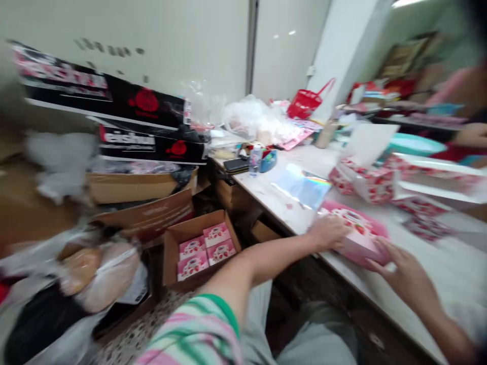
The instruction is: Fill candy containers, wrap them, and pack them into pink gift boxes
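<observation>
A pink box with a strawberry picture lies at the front edge of the table, slightly blurred. My left hand has its fingers curled on the box's left end. At the other end, my right hand grips the near corner between thumb and fingers. Just beyond the left hand, a shiny clear film with a rainbow glint rests on the table. Strawberry-printed cartons stand with flaps raised behind the box.
On the floor at left, a cardboard carton contains several pink boxes. Plastic bags and black printed boxes are piled beside it. A small bottle, a dark wallet and a red bag occupy the table's far part.
</observation>
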`<state>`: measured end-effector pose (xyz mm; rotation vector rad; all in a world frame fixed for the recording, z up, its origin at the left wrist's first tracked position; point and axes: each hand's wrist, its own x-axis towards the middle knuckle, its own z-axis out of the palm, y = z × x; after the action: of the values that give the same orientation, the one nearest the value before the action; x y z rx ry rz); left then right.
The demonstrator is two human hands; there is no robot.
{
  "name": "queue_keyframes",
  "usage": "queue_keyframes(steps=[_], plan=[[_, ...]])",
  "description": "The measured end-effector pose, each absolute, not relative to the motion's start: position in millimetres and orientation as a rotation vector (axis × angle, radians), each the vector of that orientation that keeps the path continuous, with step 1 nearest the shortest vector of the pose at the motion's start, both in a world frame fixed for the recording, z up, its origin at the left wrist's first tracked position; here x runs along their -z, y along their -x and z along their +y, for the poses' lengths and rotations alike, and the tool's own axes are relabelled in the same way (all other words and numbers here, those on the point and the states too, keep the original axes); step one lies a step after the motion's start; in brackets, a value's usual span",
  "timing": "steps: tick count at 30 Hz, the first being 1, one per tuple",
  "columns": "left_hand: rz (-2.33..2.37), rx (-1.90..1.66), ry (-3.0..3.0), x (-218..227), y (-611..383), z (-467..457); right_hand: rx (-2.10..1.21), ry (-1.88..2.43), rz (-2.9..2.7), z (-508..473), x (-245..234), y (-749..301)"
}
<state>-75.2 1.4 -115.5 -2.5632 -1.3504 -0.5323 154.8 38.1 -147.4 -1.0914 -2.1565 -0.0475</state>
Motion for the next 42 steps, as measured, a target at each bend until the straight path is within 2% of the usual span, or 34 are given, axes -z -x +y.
queue_keyframes(steps=[2,5,10,15,21,27,42], plan=[[-1.638,0.875,2.429,111,86,-6,0.049,1.311,-1.981,24,139,-159],[-2.132,1.246,2.104,115,99,-11,-0.228,1.531,-1.695,12,137,-159],[-2.561,1.483,2.113,120,102,-10,-0.775,1.374,-1.694,10,131,-157],[-2.431,1.501,2.331,103,110,1,-1.101,1.234,-1.655,20,115,-171],[-1.984,1.815,2.955,92,127,19,-1.074,1.12,-1.498,36,120,-172],[-1.877,1.641,2.747,99,129,24,-1.005,1.137,-1.464,45,136,-167],[-1.791,1.779,2.696,111,128,27,-1.091,1.109,-1.432,47,129,-168]])
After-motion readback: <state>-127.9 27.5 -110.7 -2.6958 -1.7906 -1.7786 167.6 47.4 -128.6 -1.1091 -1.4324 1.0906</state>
